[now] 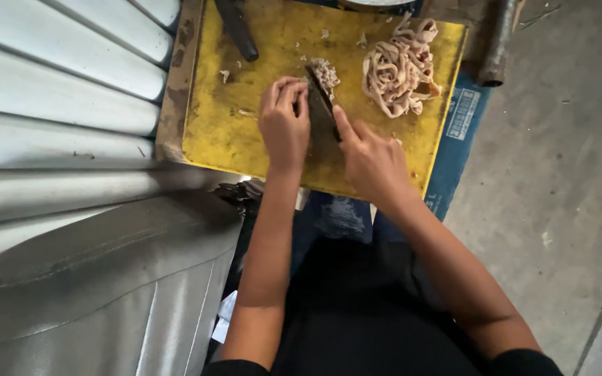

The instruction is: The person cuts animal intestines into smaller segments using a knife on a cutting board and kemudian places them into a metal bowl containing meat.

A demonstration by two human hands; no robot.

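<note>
A yellow cutting board (231, 132) lies in front of me. My right hand (371, 163) grips a dark-bladed knife (320, 108), index finger stretched along its spine. My left hand (283, 125) rests fingers-down beside the blade, its fingertips at a small piece of pale meat (326, 73) under the knife's tip. A heap of pale, ribbon-like cut strips (400, 68) sits on the board's far right part. Small scraps are scattered over the board.
A second dark knife handle (238, 29) lies at the board's far left. A blue printed sheet (458, 132) shows under the board's right edge. A rusty pipe (499, 42) lies at the far right. Corrugated grey metal (57, 90) runs along the left; concrete floor (559, 174) on the right.
</note>
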